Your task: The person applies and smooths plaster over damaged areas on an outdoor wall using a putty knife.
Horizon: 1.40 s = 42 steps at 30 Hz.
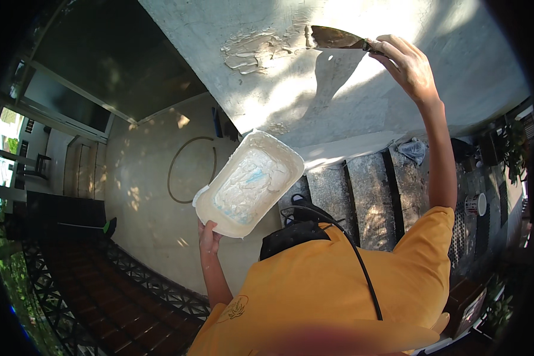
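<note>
Left hand grips the near rim of the tub, open side up, presumably to retain its white paste; right hand grasps the putty knife by its handle, blade apparently against the far wall, right of a rough patch.

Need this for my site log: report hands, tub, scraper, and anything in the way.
Left hand gripping tub of pale paste. Right hand holding scraper at paste patch on wall. No obstruction visible there.
</note>
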Motion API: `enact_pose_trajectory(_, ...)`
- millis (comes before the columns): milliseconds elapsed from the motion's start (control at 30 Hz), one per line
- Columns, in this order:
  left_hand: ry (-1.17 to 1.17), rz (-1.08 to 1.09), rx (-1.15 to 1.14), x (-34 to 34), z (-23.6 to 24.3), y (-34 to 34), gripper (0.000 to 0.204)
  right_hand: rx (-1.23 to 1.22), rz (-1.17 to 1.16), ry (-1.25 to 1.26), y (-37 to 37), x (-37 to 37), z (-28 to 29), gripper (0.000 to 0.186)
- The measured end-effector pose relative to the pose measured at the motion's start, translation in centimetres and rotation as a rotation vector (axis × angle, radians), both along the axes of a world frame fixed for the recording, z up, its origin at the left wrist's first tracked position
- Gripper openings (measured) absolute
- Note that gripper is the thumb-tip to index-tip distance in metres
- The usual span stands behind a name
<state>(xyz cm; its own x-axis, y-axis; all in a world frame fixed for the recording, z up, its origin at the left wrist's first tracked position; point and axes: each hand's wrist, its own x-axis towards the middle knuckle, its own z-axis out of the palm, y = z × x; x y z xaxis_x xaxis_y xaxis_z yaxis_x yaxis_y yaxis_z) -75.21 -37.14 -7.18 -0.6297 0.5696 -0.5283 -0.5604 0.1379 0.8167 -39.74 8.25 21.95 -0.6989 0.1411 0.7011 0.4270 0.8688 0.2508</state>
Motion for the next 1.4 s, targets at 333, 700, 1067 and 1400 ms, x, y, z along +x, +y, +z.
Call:
enact_pose_trajectory(333, -0.025, 0.017, -0.040, -0.2, 0.0, -0.4, 0.070, -0.051, 0.076, -0.007, -1.1, 0.1, 0.5, 0.028)
enact_pose_trajectory(700, -0.065, 0.102, -0.106, 0.4, -0.4, -2.1, 0.067, -0.024, -0.005, -0.036, 0.9, -0.2, 1.0, 0.029)
enact_pose_trajectory(1067, -0.082, 0.021, -0.104, -1.9, 0.0, -3.7, 0.068, 0.016, 0.046, -0.023, 0.3, -2.3, 0.2, 0.025)
enact_pose_trajectory(1400, -0.074, -0.035, -0.075, -2.6, -0.5, -3.9, 0.068, -0.185, -0.086, 0.155, -0.7, 2.7, -2.9, 0.028)
